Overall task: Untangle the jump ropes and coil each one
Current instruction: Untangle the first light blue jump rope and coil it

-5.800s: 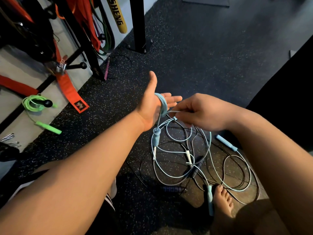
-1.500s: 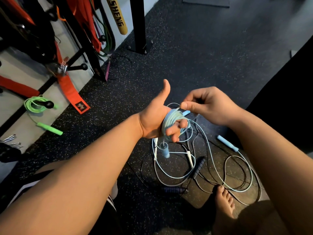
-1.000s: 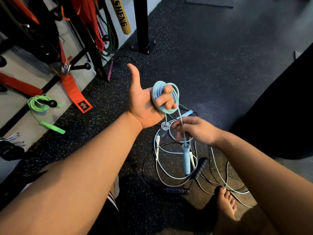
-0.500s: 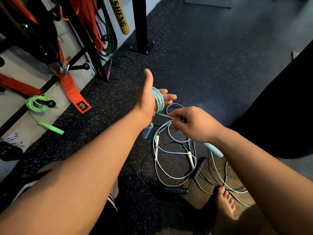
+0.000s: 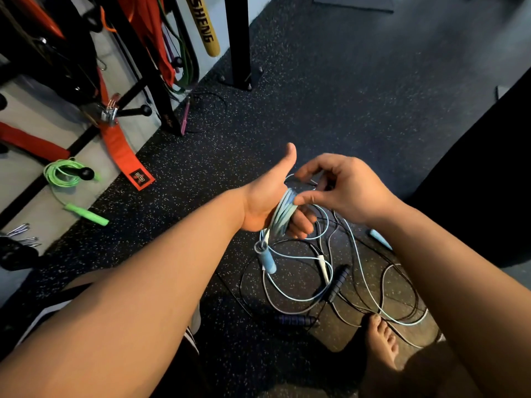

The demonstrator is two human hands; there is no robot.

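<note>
A light blue jump rope (image 5: 283,215) is wound in several turns around my left hand (image 5: 267,202), whose fingers curl over the coil while the thumb points up. One blue handle (image 5: 267,259) hangs below that hand. My right hand (image 5: 342,188) sits just right of the coil and pinches the rope's free strand between thumb and fingers. On the floor below lies a tangle of pale blue and thin black ropes (image 5: 344,285), with a dark handle (image 5: 339,280), a purple-black handle (image 5: 293,320) and another blue handle (image 5: 379,239).
A coiled green jump rope (image 5: 64,176) with a green handle (image 5: 86,215) lies at the left by the wall. Orange straps (image 5: 120,147), a black rack post (image 5: 238,41) and resistance bands stand behind. My bare foot (image 5: 382,343) rests at the tangle's near edge.
My left hand has turned, its fingers curling over the coil. My right hand rose from below the coil to beside it, carrying the strand up around another turn.
</note>
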